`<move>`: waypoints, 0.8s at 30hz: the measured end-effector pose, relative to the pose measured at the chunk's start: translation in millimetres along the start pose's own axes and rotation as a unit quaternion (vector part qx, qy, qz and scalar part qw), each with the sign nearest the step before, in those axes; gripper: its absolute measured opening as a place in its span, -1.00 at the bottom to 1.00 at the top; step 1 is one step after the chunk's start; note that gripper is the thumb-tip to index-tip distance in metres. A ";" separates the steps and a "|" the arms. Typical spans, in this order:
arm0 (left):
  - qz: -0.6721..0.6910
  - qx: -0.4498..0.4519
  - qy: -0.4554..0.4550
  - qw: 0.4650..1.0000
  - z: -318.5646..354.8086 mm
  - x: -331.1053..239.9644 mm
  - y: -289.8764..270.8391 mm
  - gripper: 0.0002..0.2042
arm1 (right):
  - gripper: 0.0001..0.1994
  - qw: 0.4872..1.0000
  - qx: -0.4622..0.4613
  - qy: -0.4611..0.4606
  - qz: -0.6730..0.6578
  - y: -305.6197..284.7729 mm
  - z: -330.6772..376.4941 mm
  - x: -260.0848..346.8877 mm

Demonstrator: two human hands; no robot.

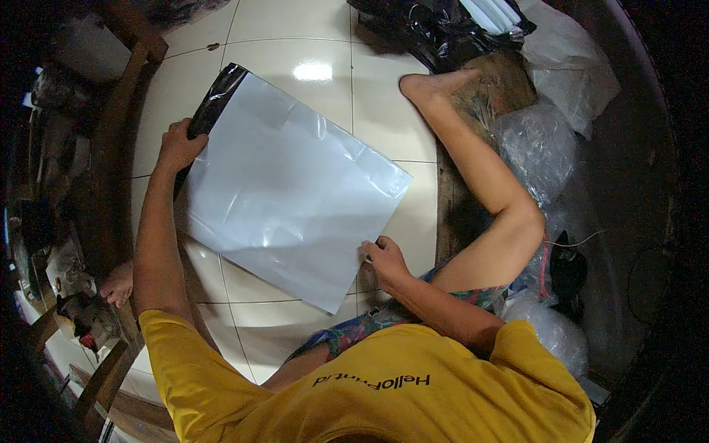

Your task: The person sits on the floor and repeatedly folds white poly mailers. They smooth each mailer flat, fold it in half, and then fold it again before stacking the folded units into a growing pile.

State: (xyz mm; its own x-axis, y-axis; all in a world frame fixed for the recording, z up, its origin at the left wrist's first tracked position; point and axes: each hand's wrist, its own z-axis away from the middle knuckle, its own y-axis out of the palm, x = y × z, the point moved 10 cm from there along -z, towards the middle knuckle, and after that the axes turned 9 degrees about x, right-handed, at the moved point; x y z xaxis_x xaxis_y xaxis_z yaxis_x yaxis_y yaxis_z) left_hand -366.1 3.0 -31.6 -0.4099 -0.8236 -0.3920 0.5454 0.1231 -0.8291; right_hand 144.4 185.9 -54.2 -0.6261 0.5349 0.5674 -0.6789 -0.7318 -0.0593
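A large, flat plastic mailing bag (288, 184), glossy white with a black strip along its left end, lies slantwise over the floor tiles in front of me. My left hand (181, 146) grips the black strip, fingers closed over its edge. At the opposite end, near my lap, my right hand (387, 264) is closed with its fingertips pinching the bag's edge. Faint creases and shiny spots mark the white surface, and what lies beneath it is hidden.
Black plastic (413, 29) with folded white pieces (493, 15) sits at the far right. My bent right leg (480, 162) borders a wooden board (506, 92) and crumpled clear plastic (539, 148). Wooden furniture (118, 96) stands along the left.
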 end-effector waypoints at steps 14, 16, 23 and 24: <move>0.054 0.097 -0.046 0.993 0.2 -21.0 -12.7 -0.30 | -0.42 0.997 -0.061 0.019 -0.035 -1.5 -6.8 -8.6; 0.077 0.117 -0.065 0.988 -0.6 -13.1 -13.5 -0.24 | -0.41 0.994 -0.051 -0.002 -0.093 4.0 -5.5 -6.7; 0.112 0.105 -0.064 0.986 -3.9 0.9 6.0 -0.32 | -0.50 0.999 -0.031 -0.001 -0.044 13.2 -8.6 2.1; 0.138 0.114 -0.071 0.981 -4.3 3.7 7.7 -0.32 | -0.50 1.000 -0.018 0.001 -0.026 14.7 -11.3 3.8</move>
State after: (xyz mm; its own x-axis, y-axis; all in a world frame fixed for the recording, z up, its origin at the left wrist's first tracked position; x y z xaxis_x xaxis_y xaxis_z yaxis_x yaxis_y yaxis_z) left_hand -366.6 3.3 -41.2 -0.1262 -0.8475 -0.5156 0.7778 0.2380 -0.5817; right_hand 127.7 181.9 -62.2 -0.5908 0.5717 0.5692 -0.7235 -0.6877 -0.0603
